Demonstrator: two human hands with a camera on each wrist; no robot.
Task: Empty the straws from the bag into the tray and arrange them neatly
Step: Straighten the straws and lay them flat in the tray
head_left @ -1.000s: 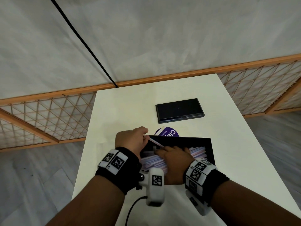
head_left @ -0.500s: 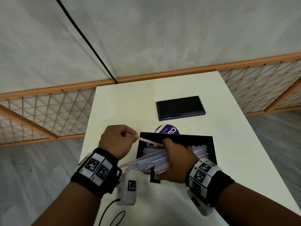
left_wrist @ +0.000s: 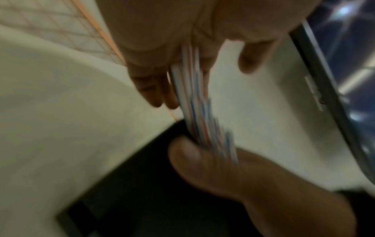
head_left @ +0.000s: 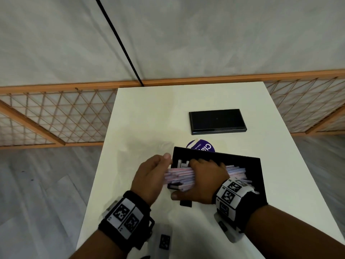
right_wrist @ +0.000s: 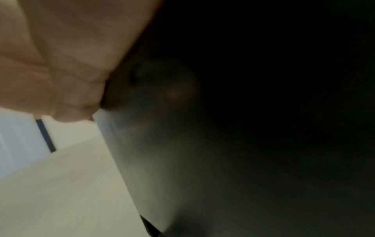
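Note:
A bundle of thin pink-and-blue striped straws point(head_left: 178, 175) is held across the black tray point(head_left: 258, 184), which lies near the front of the white table. My right hand point(head_left: 203, 179) grips the bundle from above, thumb toward me. My left hand point(head_left: 151, 174) is at the tray's left end, fingers straight, with its palm against the straws' left ends. The left wrist view shows the straw ends point(left_wrist: 192, 96) meeting the left hand's palm, its straight fingers point(left_wrist: 154, 89) and the right thumb point(left_wrist: 194, 162) round the bundle. The right wrist view is mostly dark, with only the palm point(right_wrist: 71, 56) in sight.
A flat black lid or box point(head_left: 217, 120) lies farther back on the table. A round purple label point(head_left: 202, 146) peeks out behind the tray, and something clear and crumpled point(head_left: 158, 145) lies to the tray's left. A wooden lattice fence point(head_left: 56, 116) runs behind the table.
Half a second ago my left hand pinched a single straw, out to the left. It has come back and now lies flat against the bundle's ends. The right hand keeps its grip.

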